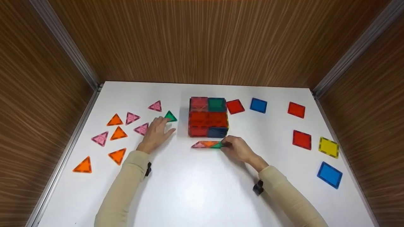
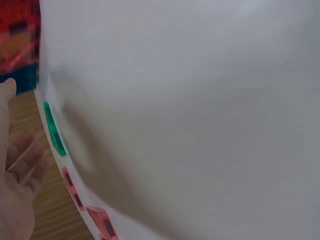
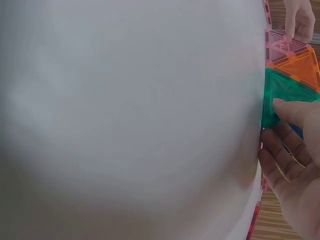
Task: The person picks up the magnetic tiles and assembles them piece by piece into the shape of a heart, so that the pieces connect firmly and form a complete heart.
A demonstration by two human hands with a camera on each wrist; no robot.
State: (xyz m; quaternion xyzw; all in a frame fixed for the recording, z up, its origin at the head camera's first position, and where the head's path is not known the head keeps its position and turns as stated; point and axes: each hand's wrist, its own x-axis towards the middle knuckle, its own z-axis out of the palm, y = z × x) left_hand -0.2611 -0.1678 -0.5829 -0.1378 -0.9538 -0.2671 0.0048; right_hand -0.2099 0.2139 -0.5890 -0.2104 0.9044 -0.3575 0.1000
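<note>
My right hand (image 1: 238,148) pinches the green triangle tile (image 3: 282,90) at the right end of a short strip, thumb on its near face. Joined to it are an orange triangle tile (image 3: 300,67) and a pink triangle tile (image 3: 281,47). The strip stands on edge just in front of a box (image 1: 208,119) built of red, green and blue square tiles. My left hand (image 1: 156,132) reaches out with fingers spread, holding nothing. Its fingertips overlap a loose green triangle tile (image 1: 170,116) in the head view, left of the box.
Loose orange triangle tiles (image 1: 117,156) and pink triangle tiles (image 1: 100,138) lie on the left of the white table (image 1: 189,195). To the right are red squares (image 1: 302,140), blue squares (image 1: 329,175) and a yellow square (image 1: 329,147). Wood-grain panels (image 1: 202,41) enclose the back and sides.
</note>
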